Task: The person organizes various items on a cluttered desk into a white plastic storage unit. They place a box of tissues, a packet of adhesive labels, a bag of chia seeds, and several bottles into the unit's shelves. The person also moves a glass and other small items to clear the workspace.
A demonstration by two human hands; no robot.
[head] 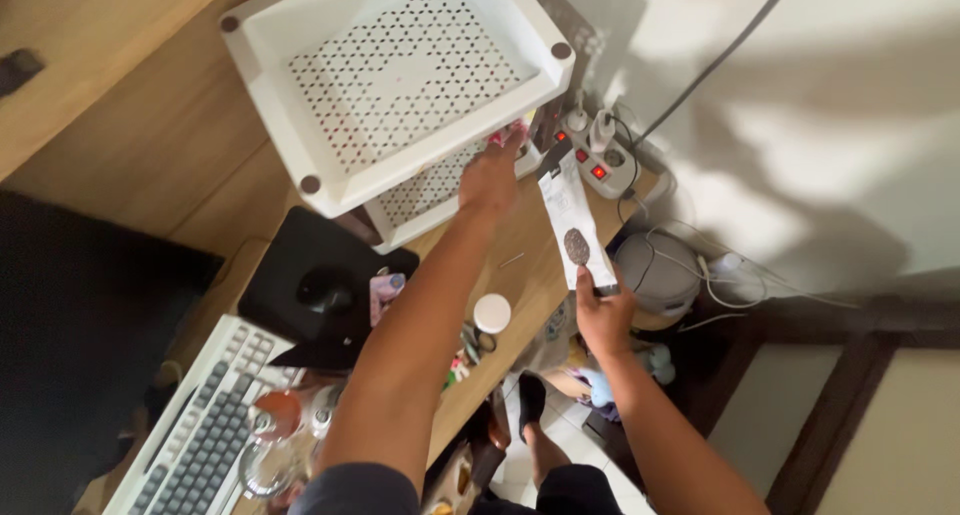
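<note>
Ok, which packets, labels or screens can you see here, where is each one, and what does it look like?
Flat packet: held up by the right hand over the desk edge; long, white, with a dark oval patch.
Small pink item: at the left hand fingertips, by the white perforated rack; too small to tell what it is.
Pink-labelled packet: lying beside the black mouse pad.
No screen visible.

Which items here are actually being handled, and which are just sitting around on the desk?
In hand:
left hand reaching into the white tiered tray
right hand holding a white paper packet

Lying about:
keyboard
black mouse on black pad
power strip
small white lid
</note>
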